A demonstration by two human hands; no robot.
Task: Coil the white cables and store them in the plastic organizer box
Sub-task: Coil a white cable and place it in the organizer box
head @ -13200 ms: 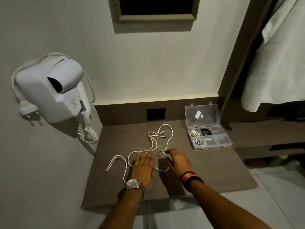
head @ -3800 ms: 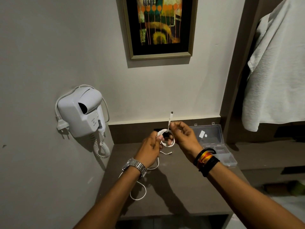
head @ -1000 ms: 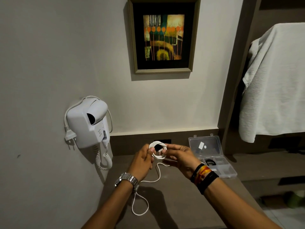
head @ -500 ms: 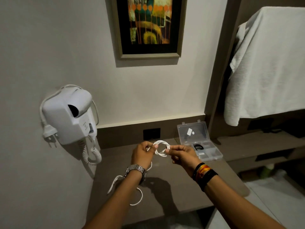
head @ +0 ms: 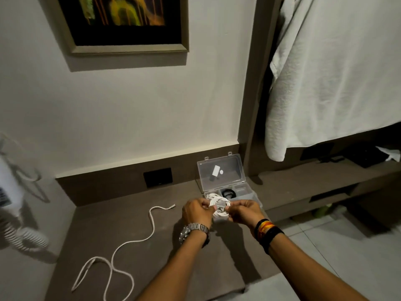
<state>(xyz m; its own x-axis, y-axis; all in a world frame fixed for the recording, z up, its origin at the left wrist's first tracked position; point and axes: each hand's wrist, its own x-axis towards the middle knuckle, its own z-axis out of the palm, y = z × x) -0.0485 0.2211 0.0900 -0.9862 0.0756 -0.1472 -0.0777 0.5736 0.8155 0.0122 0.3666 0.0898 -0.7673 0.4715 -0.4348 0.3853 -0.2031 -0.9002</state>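
Note:
A small coil of white cable hangs in the air between my two hands. My left hand, with a metal watch on the wrist, pinches its left side. My right hand, with dark and coloured wristbands, pinches its right side. Just behind the coil stands the clear plastic organizer box with its lid up against the wall; a black ring-shaped item lies in one compartment. A second white cable lies loose and winding on the brown table to the left.
A wall-mounted white hair dryer with a curly cord is at the left edge. A black wall socket sits behind the table. A white towel hangs at the right above a low shelf. A framed picture hangs above.
The view has swung down and right. My hands with the coiled cable have moved closer to the organizer box, and the loose cable now lies fully in sight on the table.

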